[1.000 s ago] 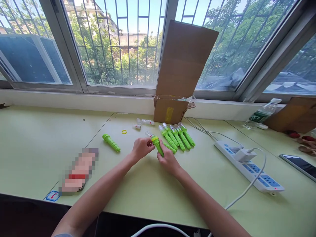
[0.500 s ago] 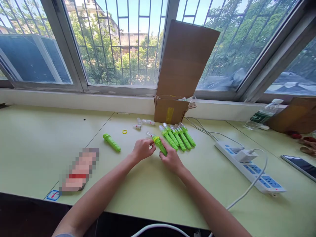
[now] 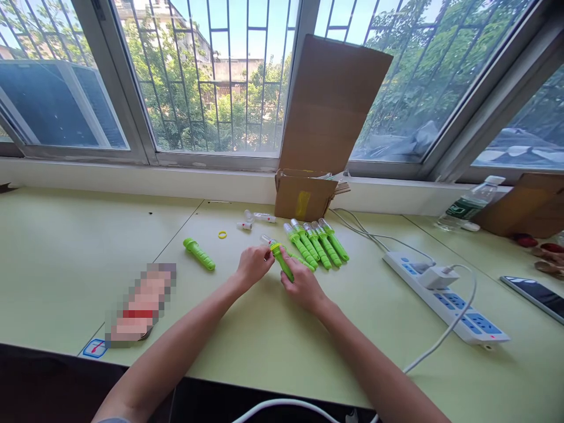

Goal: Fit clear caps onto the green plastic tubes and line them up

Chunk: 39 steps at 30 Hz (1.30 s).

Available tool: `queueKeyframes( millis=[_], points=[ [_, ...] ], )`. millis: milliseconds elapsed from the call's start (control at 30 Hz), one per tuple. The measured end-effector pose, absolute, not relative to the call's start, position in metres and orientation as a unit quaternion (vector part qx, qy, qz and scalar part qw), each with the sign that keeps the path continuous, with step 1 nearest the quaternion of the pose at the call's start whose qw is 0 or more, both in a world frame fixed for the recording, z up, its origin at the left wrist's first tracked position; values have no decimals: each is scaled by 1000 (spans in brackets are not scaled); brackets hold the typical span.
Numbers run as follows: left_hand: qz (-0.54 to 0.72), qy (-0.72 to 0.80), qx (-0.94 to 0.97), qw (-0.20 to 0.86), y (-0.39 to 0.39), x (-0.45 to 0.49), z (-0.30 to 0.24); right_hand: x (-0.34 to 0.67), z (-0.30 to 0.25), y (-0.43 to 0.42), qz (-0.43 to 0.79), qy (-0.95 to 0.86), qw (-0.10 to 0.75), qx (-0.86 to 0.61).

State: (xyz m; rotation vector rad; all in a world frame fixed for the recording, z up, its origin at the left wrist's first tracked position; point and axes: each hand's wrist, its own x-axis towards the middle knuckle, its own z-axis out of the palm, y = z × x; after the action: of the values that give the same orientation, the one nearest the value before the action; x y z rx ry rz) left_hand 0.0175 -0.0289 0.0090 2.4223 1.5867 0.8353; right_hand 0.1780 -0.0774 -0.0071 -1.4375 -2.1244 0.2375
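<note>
My right hand (image 3: 302, 287) grips the ribbed body of a green toy torch (image 3: 281, 260) with a clear tip. My left hand (image 3: 252, 264) pinches the torch's head end, near its yellow ring. Just beyond them lies a row of several finished green torches (image 3: 318, 241) side by side. A lone green torch body (image 3: 199, 254) rests to the left, with a small yellow ring (image 3: 222, 235) and some clear tips (image 3: 258, 219) behind it on the pale green table (image 3: 273, 335).
An open cardboard box (image 3: 308, 194) stands against the window sill. A white power strip (image 3: 445, 296) with a plugged charger and cables lies to the right, a phone (image 3: 535, 296) and a water bottle (image 3: 469, 204) farther right. A blurred object (image 3: 141, 305) sits front left.
Both hands shifted slightly with the torch, turning it between the fingers; it now sits a little lower and more to the left than half a second ago.
</note>
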Motion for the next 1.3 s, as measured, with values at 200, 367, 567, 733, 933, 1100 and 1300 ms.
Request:
queueKeyframes(
  millis=[200,367,567,733,933,1100,1300],
  points=[
    [257,516,817,4,-28,15,10,176,-12,-76,99,-787,293,-534],
    [252,464,849,-39,-28,13,9,177,-9,-76,102,-779,311,-535],
    [279,448,849,-15,-30,11,10,179,-3,-79,65,-765,291,-571],
    [299,473,828,16,-29,11,12,177,-3,-81,-1,-767,229,-600],
    [257,520,814,36,-26,12,13,177,-3,-81,-45,-764,170,-621],
    [262,533,801,68,-25,14,12,179,-5,-79,-24,-780,208,-590],
    [300,503,807,74,-22,12,8,178,-8,-78,8,-782,228,-581]
  ],
)
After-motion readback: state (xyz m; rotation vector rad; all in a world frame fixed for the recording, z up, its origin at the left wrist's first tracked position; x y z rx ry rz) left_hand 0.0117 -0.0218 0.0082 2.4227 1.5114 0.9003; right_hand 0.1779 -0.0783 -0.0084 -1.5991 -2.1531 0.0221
